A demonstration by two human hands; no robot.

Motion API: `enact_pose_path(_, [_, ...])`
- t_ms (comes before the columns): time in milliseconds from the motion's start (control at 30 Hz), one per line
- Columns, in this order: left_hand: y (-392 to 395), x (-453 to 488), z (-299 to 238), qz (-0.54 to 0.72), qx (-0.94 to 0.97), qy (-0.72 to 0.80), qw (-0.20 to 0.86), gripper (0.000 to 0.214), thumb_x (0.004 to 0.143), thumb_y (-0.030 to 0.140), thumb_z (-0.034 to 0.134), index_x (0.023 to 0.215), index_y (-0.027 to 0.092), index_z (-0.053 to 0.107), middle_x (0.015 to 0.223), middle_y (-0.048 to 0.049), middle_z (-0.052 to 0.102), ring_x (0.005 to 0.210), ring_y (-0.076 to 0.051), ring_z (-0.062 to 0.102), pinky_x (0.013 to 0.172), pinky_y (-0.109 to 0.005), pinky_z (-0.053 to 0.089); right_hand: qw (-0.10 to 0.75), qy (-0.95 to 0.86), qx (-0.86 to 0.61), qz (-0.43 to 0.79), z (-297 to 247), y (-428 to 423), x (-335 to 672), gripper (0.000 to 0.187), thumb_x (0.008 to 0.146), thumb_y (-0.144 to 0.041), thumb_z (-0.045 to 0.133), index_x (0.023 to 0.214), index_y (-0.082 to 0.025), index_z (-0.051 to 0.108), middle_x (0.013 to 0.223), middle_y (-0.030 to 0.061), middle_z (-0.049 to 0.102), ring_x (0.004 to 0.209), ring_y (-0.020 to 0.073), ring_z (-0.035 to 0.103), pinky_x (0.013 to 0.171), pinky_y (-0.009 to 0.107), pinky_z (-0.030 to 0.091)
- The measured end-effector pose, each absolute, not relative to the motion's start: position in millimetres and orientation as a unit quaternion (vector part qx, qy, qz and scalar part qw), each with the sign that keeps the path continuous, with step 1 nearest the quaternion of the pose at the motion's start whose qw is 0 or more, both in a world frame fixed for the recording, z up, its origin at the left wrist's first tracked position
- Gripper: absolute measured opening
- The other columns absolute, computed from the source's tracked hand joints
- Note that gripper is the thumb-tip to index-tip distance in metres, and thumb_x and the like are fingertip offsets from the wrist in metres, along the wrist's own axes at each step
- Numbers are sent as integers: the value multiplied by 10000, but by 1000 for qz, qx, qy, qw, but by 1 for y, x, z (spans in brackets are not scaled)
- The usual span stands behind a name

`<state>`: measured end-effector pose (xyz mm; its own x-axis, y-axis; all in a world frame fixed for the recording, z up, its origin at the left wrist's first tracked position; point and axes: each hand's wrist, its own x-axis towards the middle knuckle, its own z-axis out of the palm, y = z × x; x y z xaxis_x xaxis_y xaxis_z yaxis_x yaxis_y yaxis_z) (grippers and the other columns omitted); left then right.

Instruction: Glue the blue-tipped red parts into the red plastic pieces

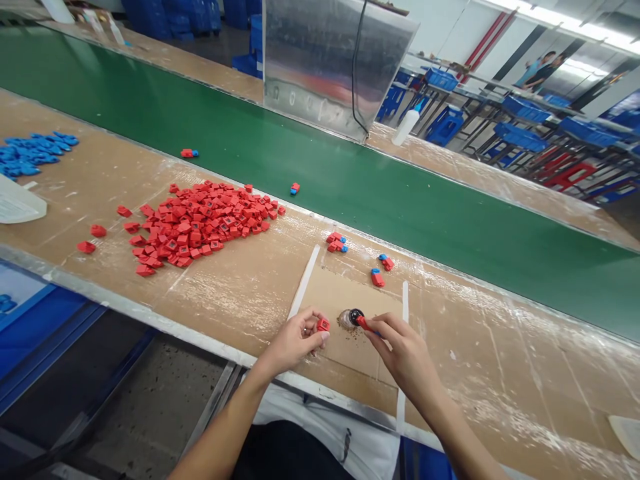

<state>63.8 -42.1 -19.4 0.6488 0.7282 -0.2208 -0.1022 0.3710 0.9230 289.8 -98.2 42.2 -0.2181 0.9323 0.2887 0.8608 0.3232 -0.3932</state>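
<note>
My left hand [293,341] is closed round a small red plastic piece [323,325], its square hollow end facing up. In the fingers of my right hand [406,347] is a red-and-blue plastic piece [363,323]; its red end touches or overlaps the black rim of a small clear round container [345,320]. What the container holds is hard to make out. Both hands are above a cardboard sheet [345,293] fixed with white tape. Just beyond it lie several joined red-and-blue pieces [378,278].
A big heap of red pieces [200,223] spreads to the left, with blue pieces [35,152] farther left. A green conveyor belt [240,147] runs behind, carrying two red-and-blue pieces. Across it stand a metal panel [320,67] and a white bottle [406,127]. Two people are far off.
</note>
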Motion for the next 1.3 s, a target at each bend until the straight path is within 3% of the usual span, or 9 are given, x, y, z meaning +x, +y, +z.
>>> enact_pose_path(333, [-43,64,-19,265,503,322,757,266,881,341,611,1039,164,489,728,17,552,625,-91,519,557,-190,451,246,-785,-559,107,45,-94,292,117,996,-169,511,1057,-189,610,993,33,608,902,154,584,770,277,462])
enact_pose_path(533, [-44,67,-16,263,494,324,763,329,850,359,639,1070,126,563,725,-1,562,597,-89,513,547,-192,432,316,-674,-641,188,41,-97,298,165,964,-324,589,1076,-217,645,996,30,651,766,147,598,708,291,492])
enact_pose_path(667, [-50,75,-17,250,470,309,788,340,835,351,648,1075,116,592,766,-27,597,620,-93,531,580,-203,442,386,-576,-663,282,38,-100,297,302,912,-407,643,1104,-175,651,995,78,675,832,191,646,730,314,540])
enact_pose_path(767, [-54,81,-22,247,453,294,805,336,826,349,658,1067,120,613,758,-24,590,625,-91,528,600,-206,445,407,-568,-641,319,41,-106,290,296,911,-385,647,1108,-164,645,997,87,671,840,190,646,741,309,544])
enact_pose_path(1000, [-53,79,-23,238,455,279,812,357,815,318,672,1101,110,619,781,-39,612,632,-99,544,622,-226,467,367,-661,-594,275,51,-118,269,180,960,-243,592,1137,-223,621,995,31,627,796,129,582,728,252,481])
enact_pose_path(1300, [-52,78,-26,227,477,279,802,367,834,320,657,1141,121,634,780,-38,605,649,-106,550,627,-230,464,334,-678,-593,275,45,-120,262,162,974,-239,566,1121,-205,623,1016,51,621,768,139,570,718,267,472])
